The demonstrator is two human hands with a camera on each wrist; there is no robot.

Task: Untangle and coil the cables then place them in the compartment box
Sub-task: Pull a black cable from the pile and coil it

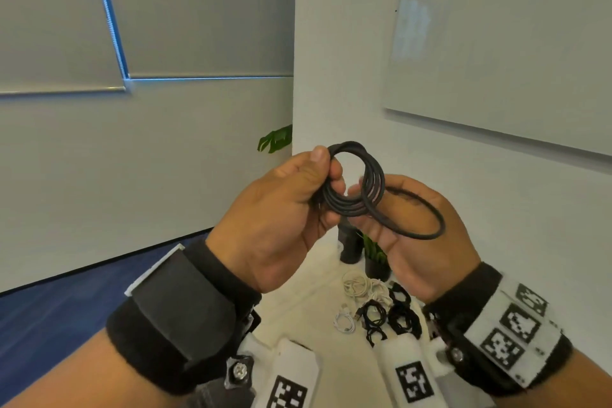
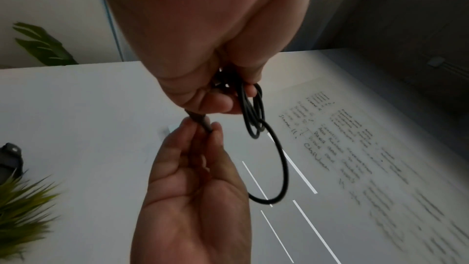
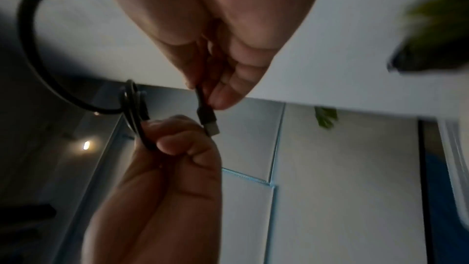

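Observation:
A black cable is wound into a small coil held up in front of me. My left hand grips the coil with the thumb on top and the fingers curled through it. One loose loop hangs out to the right across my right hand. In the right wrist view, my right hand pinches the cable just behind its plug, close to my left hand. The left wrist view shows the coil and the loose loop. No compartment box is in view.
Below my hands is a white table with a heap of white cables and several black cables. Two dark pots with green plants stand at its far edge. A whiteboard hangs on the right wall.

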